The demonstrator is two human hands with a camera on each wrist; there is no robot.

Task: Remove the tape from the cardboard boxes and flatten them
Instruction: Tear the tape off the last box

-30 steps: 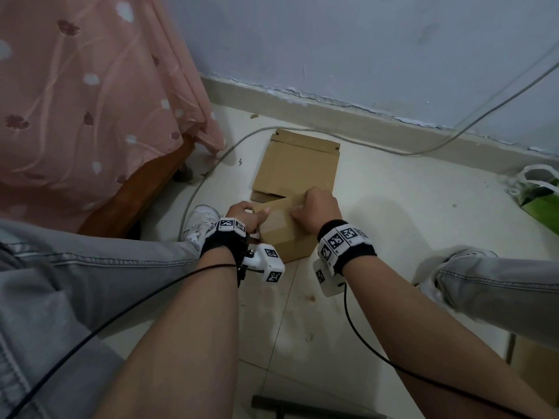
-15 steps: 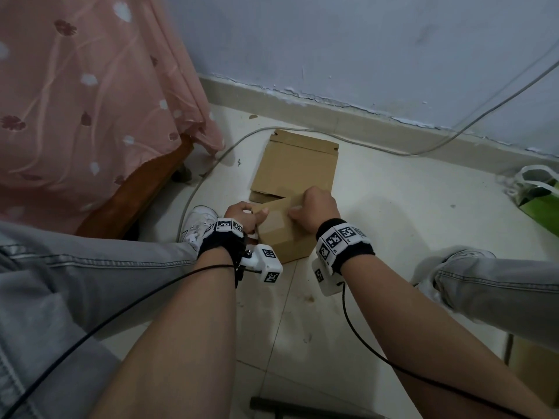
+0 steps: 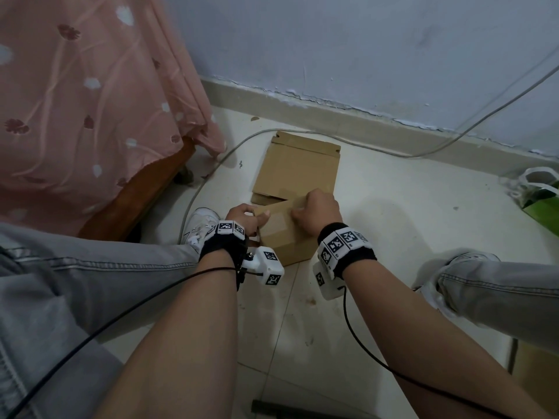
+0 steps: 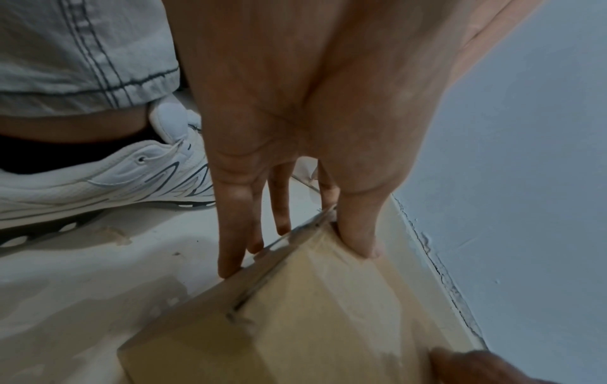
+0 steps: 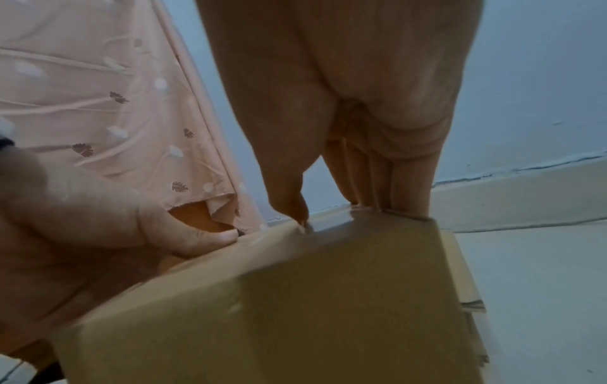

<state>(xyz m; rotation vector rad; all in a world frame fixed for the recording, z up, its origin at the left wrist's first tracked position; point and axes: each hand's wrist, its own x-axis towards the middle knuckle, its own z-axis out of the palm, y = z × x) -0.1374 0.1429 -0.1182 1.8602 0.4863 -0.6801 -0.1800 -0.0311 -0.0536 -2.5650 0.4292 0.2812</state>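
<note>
A small brown cardboard box (image 3: 284, 237) stands on the tiled floor between my knees, with glossy clear tape (image 3: 279, 220) across its top. My left hand (image 3: 254, 217) grips its left end, thumb (image 4: 358, 233) on top and fingers (image 4: 233, 246) down the side. My right hand (image 3: 305, 207) holds the far right edge, with its fingers (image 5: 377, 189) curled over the edge. Its thumb (image 5: 289, 205) presses its tip on the taped top. A flattened cardboard box (image 3: 298, 167) lies just behind, toward the wall.
A pink bedcover (image 3: 90, 116) over a wooden bed frame (image 3: 136, 204) fills the left. A grey cable (image 3: 211, 173) runs along the floor behind the boxes. A green and white bag (image 3: 541, 198) sits at the right. My white shoes (image 3: 199, 225) flank the box.
</note>
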